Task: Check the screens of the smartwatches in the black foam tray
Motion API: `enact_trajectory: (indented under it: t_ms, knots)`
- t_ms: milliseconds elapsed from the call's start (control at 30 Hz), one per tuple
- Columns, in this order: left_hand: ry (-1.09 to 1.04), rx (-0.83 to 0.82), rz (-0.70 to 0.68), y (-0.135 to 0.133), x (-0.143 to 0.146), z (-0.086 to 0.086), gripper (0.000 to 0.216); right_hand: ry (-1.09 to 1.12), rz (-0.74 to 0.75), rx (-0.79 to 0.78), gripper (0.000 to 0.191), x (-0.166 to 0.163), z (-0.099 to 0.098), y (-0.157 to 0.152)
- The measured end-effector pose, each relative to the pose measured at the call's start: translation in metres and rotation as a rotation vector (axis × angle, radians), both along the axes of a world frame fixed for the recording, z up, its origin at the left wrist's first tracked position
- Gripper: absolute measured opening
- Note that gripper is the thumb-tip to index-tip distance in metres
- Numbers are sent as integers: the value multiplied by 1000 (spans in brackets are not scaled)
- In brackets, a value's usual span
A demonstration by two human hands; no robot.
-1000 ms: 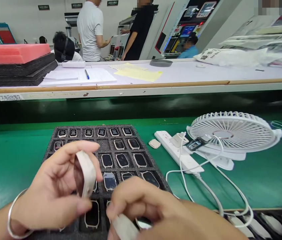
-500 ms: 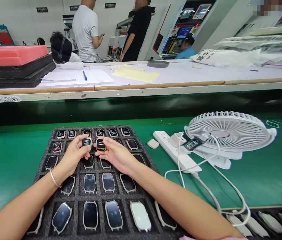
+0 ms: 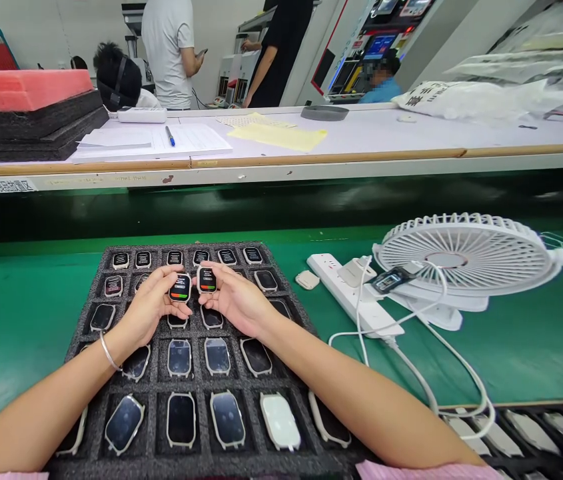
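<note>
My left hand (image 3: 157,297) grips a strapless smartwatch (image 3: 180,287) by its edges, its lit screen showing text and a red and green bar. In my right hand (image 3: 235,297) is a second smartwatch (image 3: 206,280), also lit with a red and green bar. Both are held side by side, a small gap apart, above a black foam tray (image 3: 154,427). Several watch bodies lie in the tray's compartments; those in the far row have lit text screens, while nearer ones such as this watch (image 3: 181,420) are dark. One white watch body (image 3: 280,421) lies face down. My hands and forearms hide some compartments.
Right of the tray are a white power strip (image 3: 331,287) with cables, a small device with a display (image 3: 392,280) and a white fan (image 3: 461,257). A raised shelf (image 3: 361,143) runs behind, carrying foam sheets (image 3: 21,93) and papers. Several people are beyond it.
The left watch's screen now shows a red and green bar, and the left thumb has come off its face. Both hands shifted slightly right in view.
</note>
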State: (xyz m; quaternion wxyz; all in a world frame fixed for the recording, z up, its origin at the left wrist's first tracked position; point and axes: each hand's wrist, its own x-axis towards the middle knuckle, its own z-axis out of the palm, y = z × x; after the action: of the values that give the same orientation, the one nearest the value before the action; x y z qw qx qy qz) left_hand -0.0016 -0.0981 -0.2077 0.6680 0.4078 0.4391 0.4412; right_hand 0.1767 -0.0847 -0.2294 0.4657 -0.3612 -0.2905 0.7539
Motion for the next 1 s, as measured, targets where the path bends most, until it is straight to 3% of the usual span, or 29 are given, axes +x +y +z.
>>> enact_trajectory:
  t_ms: [200, 500, 767, 1000]
  knots:
    - [14, 14, -17, 0, 1, 2, 35, -4, 19, 42, 20, 1, -1, 0]
    - [17, 48, 9, 3, -2, -4, 34, -87, 31, 182, 35, 1, 0, -4]
    - [48, 115, 13, 0, 0, -1, 58, -135, 7, 277, 40, 0, 1, -7]
    - [134, 219, 17, -3, 2, 1, 62, -131, -7, 304, 41, 1, 3, -8]
